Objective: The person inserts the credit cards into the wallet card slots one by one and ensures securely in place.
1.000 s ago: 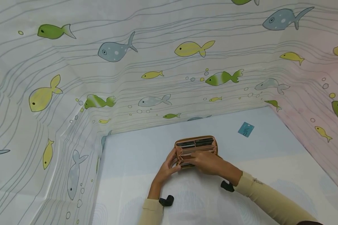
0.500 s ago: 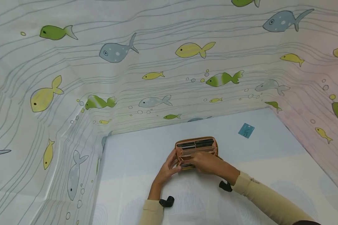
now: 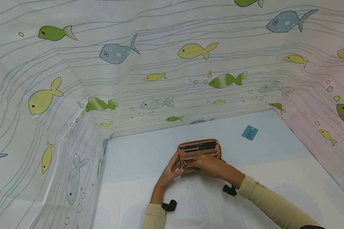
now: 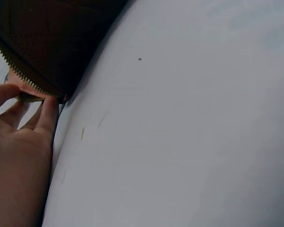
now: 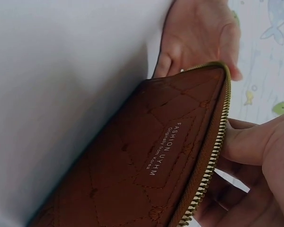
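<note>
An unzipped brown wallet [image 3: 199,140], its pink lining and several compartments showing, stands on the white-and-blue surface. My left hand [image 3: 168,174] grips its left end, thumb at the near side and fingers round the far side. In the left wrist view the thumb and fingers pinch that end beside the gold zipper [image 4: 26,78]. My right hand [image 3: 211,165] reaches over the near wall, its bent fingers down in a middle compartment. The right wrist view shows the quilted, lettered outside of the wallet [image 5: 146,146]; the right fingertips are hidden behind its zippered edge, and I cannot tell what they hold.
Dark cards [image 3: 207,145] fill slots along the wallet's far wall. A blue card [image 3: 250,133] lies flat on the surface to the far right. Fish-patterned sheeting [image 3: 157,89] rises as walls at the back and both sides.
Almost nothing differs. My right hand and forearm have shifted very slightly while the fingers stay inside the wallet; the left hand keeps its grip.
</note>
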Available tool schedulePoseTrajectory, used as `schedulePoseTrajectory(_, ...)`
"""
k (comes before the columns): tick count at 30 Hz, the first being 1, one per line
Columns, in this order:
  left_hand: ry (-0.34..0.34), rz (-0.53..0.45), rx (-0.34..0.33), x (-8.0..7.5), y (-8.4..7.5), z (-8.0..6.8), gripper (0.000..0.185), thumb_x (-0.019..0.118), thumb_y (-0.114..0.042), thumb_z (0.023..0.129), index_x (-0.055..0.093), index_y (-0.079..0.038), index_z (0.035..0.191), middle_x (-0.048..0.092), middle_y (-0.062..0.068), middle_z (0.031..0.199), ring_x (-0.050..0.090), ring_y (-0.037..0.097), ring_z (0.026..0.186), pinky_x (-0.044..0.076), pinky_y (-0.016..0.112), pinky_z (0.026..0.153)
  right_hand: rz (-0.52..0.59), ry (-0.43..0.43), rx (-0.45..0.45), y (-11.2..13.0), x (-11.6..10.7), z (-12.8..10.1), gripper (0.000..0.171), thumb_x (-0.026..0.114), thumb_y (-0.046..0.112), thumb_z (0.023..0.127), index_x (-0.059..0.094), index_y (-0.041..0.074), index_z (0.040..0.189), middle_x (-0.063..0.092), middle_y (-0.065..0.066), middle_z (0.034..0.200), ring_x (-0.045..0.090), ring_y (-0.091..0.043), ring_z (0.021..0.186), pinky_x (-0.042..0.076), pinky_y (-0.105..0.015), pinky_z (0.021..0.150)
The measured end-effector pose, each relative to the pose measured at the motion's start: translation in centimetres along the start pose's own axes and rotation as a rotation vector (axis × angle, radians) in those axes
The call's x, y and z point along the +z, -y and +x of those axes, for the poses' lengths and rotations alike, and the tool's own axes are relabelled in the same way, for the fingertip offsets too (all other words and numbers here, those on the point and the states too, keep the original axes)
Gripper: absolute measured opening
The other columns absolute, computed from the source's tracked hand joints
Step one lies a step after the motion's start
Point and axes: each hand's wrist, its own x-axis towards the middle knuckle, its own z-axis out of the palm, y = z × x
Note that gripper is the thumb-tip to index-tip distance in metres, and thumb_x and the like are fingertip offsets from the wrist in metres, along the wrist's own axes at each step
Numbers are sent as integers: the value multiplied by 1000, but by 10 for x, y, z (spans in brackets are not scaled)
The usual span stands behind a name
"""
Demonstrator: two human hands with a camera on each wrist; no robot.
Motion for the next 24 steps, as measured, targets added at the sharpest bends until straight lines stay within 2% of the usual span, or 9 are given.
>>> schedulePoseTrajectory(3,-7,4,1,0,-2,-1,84,65,-14,97,12,-15,162,1,6,170,18,33,154,23,51,122,10,12,24,0,1,2,26,70,-3,89,78,14,106,73,-2,101,69,-13,92,56,-22,70)
schedulePoseTrajectory(5,-2,1,-9,2,-12,-1,84,65,-12,97,11,-11,162,1,7,169,17,33,154,22,52,123,10,11,29,0,1,2,25,71,-4,88,78,14,103,72,-1,97,69,-13,90,56,-21,69)
schedulePoseTrajectory(9,28,10,-21,4,-32,-2,85,63,-6,97,5,1,160,-3,15,168,14,38,154,19,56,122,9,-12,25,-1,3,2,32,72,-8,84,78,13,108,74,-2,102,71,-14,93,58,-24,73)
schedulePoseTrajectory(12,40,35,-9,3,-33,-1,85,62,-7,98,4,3,159,-4,18,168,14,40,153,20,57,121,3,-13,41,-1,4,4,27,73,-7,84,79,13,101,73,-1,96,70,-13,89,57,-22,69)
schedulePoseTrajectory(13,38,38,-4,2,-30,-1,85,62,-6,98,4,3,159,-4,18,168,14,40,153,20,58,121,-1,-12,45,-1,3,4,25,73,-7,84,79,13,98,72,0,94,70,-13,87,56,-22,68)
schedulePoseTrajectory(19,-3,32,13,-1,-5,1,85,62,-3,97,6,-4,161,-2,15,169,15,39,153,21,55,121,-9,-22,40,-1,4,6,35,71,-8,85,78,15,111,73,-2,107,71,-16,96,59,-26,75)
schedulePoseTrajectory(21,-12,28,16,-1,-2,1,84,63,-5,97,9,-7,161,-1,12,169,16,38,153,21,55,121,-8,-28,35,0,5,6,41,70,-9,85,76,16,117,73,-3,113,71,-17,99,59,-26,75)
schedulePoseTrajectory(24,-17,25,21,0,1,-1,83,63,-8,97,12,-11,162,1,10,169,18,36,153,23,54,121,-14,-33,39,0,6,6,43,71,-9,85,76,18,118,73,-3,116,71,-17,99,59,-25,72)
